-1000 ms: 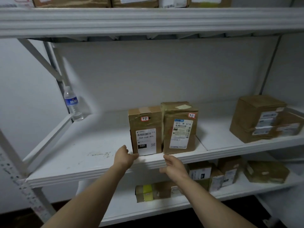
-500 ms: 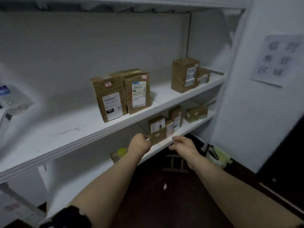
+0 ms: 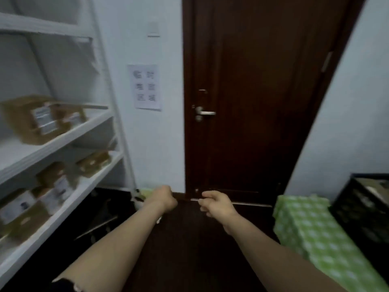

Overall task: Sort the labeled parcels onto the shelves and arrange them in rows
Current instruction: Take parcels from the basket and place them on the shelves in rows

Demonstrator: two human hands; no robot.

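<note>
Facing the dark door w/ both arms stretched out at frame centre, the person carries no parcel.

**Grip state**
- Left hand: fingers loosely curled under, back of hand up, nothing in it.
- Right hand: fingers loosely curled, thumb apart, also empty.

**Task items**
- Labeled parcels sit on the mid shelf at frame left.
- More parcels stand on the shelf below, lower left, labels outward.
- All are blurred, so the label text is unreadable.

**Hazards (est.)**
1. Mis-sort. Cause: a label read in haste or in dim light puts a parcel in the wrong row.
2. Knock-off. Cause: the lower-left parcels stand near the shelf's front lip. An arm, or a new parcel pushed in, can shove one over the edge.
3. Trip. Cause: the floor is dark w/ low contrast. A pale frame lies low beside the shelving; what it is, cannot tell.
4. Door strike. Cause: the person stands right in front of the door. Swing direction is not determinable.

**Surface / room**
- White shelving unit fills frame left. The boards look smooth, so parcels probably slide easily.
- Walls are pale. A paper notice hangs left of the door, and the door handle sits at mid-height.
- Lower right: a green checked cloth covers a low object.
- A black crate stands just beside it at the right edge. Its contents cannot be made out.
</note>
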